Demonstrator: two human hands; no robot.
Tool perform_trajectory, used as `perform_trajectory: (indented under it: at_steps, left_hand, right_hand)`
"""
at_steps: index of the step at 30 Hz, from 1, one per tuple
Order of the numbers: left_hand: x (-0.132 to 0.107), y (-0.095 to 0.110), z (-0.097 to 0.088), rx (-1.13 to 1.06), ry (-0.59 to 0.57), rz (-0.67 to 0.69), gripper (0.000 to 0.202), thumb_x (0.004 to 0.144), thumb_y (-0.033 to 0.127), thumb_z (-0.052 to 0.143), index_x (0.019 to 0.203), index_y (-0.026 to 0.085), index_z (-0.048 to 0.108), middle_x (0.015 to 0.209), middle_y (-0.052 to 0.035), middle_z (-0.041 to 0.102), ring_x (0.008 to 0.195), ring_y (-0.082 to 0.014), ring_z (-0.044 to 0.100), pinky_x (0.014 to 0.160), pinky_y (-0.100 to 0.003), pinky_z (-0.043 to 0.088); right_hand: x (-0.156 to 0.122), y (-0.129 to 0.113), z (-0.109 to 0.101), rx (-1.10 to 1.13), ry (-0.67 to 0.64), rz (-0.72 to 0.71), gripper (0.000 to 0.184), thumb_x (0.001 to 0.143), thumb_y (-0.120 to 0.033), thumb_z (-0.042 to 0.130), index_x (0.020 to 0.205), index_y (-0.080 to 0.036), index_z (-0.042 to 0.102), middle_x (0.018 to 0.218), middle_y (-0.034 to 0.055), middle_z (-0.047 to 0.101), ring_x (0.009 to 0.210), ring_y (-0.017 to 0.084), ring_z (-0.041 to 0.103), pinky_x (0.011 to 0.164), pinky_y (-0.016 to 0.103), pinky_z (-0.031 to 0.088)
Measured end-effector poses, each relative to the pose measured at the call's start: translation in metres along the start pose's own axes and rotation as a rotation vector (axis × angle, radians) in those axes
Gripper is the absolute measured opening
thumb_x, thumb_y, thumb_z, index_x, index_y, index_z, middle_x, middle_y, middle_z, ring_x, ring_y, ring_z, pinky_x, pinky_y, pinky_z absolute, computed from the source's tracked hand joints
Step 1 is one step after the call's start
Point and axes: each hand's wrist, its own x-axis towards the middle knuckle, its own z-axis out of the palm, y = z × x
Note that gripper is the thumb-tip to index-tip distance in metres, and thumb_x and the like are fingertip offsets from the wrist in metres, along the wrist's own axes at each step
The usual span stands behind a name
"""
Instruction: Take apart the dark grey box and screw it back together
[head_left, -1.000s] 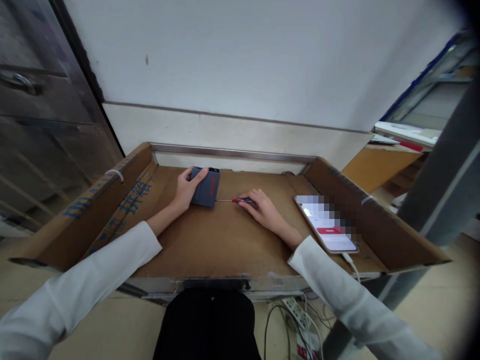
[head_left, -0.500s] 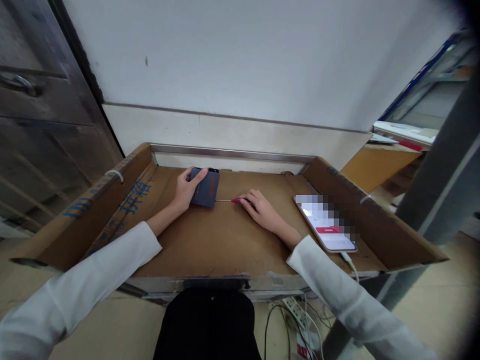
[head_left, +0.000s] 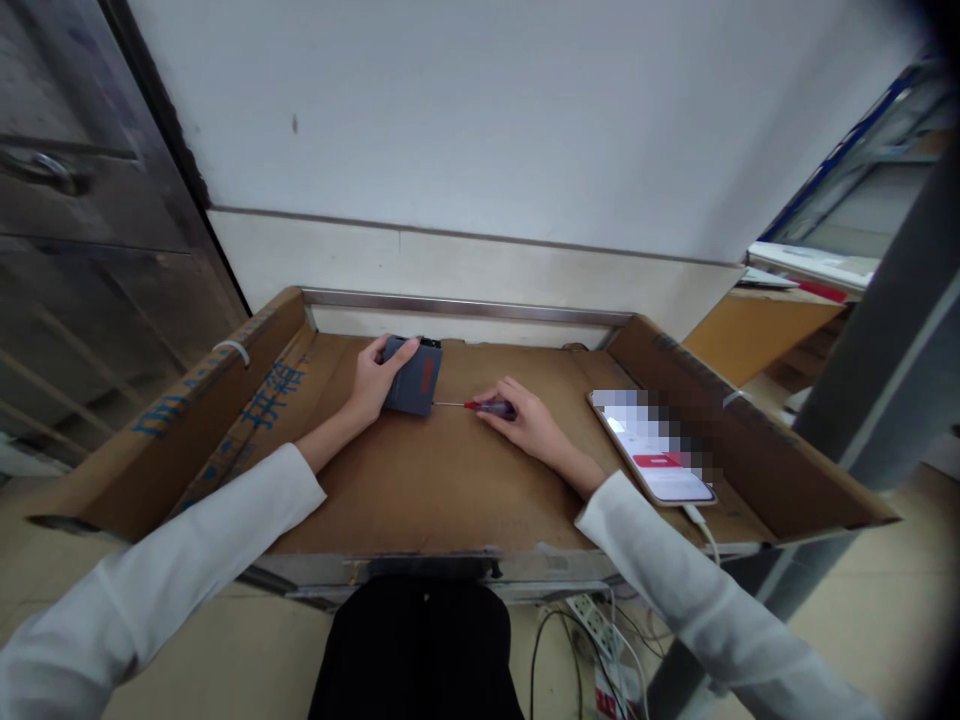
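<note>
Through the head camera I have the left hand (head_left: 369,385) closed around the left end of a dark grey box (head_left: 417,388), thumb laid over the upper face and the fingers mostly hidden behind. The box sits left of centre over the brown cardboard (head_left: 442,490) covering the tabletop, turned slightly; I can't tell whether its underside rests there. The right hand (head_left: 523,418) is curled, thumb and fingers pinching the red-and-dark handle of a screwdriver (head_left: 469,405). Its thin shaft points left and reaches the box's right side, close to the near corner; from here I can't make out what the tip meets. Right of that hand, well apart from the box, I see a phone (head_left: 658,461) lying lit, part of its screen blurred, with a white cable (head_left: 697,519) plugged into its near end. The cardboard's sides stand up at left and right.
</note>
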Motion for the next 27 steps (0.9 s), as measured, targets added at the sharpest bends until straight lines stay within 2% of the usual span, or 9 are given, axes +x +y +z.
perform_trajectory:
  at_steps: [3,6,11,16,22,27]
  left_hand:
    - [0.0000,0.0007,0.0004,-0.008,0.020,-0.001,0.040,0.064,0.052,0.077,0.071,0.016,0.059,0.067,0.0014,0.054,0.056,-0.0092,0.050,0.053,-0.018,0.041]
    - [-0.0001,0.0004,0.0004,0.001,0.032,-0.007,0.040,0.065,0.052,0.076,0.072,0.017,0.060,0.067,0.0008,0.056,0.056,-0.0101,0.051,0.053,-0.019,0.042]
    - [0.0000,-0.0011,-0.0002,0.015,0.017,0.000,0.038,0.065,0.051,0.076,0.072,0.017,0.060,0.066,0.0009,0.056,0.056,-0.0104,0.051,0.052,-0.020,0.042]
    - [-0.0001,-0.0002,0.0005,0.011,0.017,0.004,0.038,0.065,0.051,0.076,0.070,0.017,0.058,0.065,0.0019,0.054,0.056,-0.0097,0.050,0.052,-0.019,0.041]
    - [-0.0004,0.0008,0.0014,-0.004,0.023,0.004,0.039,0.066,0.051,0.076,0.070,0.017,0.058,0.065,0.0017,0.054,0.055,-0.0089,0.050,0.051,-0.018,0.041]
    - [0.0006,-0.0012,0.0005,0.003,0.040,-0.006,0.040,0.064,0.052,0.077,0.070,0.017,0.058,0.065,0.0013,0.054,0.055,-0.0094,0.050,0.050,-0.018,0.042]
  right_hand:
    - [0.0000,-0.0055,-0.0005,-0.080,-0.034,0.049,0.025,0.092,-0.039,0.047,0.107,-0.023,0.059,0.104,0.0064,0.059,0.094,0.018,0.059,0.084,0.034,0.047]
    - [0.0010,-0.0044,0.0002,-0.114,-0.051,0.043,0.034,0.096,-0.039,0.036,0.103,-0.020,0.062,0.097,0.0084,0.057,0.091,0.018,0.058,0.086,0.035,0.046]
    - [0.0027,0.0015,0.0001,-0.044,0.000,-0.021,0.028,0.093,-0.039,0.045,0.100,-0.020,0.065,0.093,0.0079,0.059,0.089,0.018,0.057,0.082,0.034,0.047]
    - [0.0025,0.0003,-0.0016,-0.003,0.013,-0.039,0.017,0.089,-0.037,0.055,0.095,-0.022,0.061,0.097,0.0046,0.068,0.091,0.019,0.060,0.089,0.038,0.042]
    - [0.0014,-0.0059,-0.0015,-0.073,-0.031,-0.009,0.022,0.093,-0.039,0.048,0.104,-0.023,0.058,0.103,0.0041,0.068,0.095,0.020,0.057,0.087,0.038,0.043]
    - [0.0040,-0.0049,0.0015,-0.171,-0.073,0.016,0.032,0.098,-0.038,0.032,0.098,-0.020,0.060,0.099,0.0074,0.067,0.094,0.020,0.057,0.093,0.043,0.039]
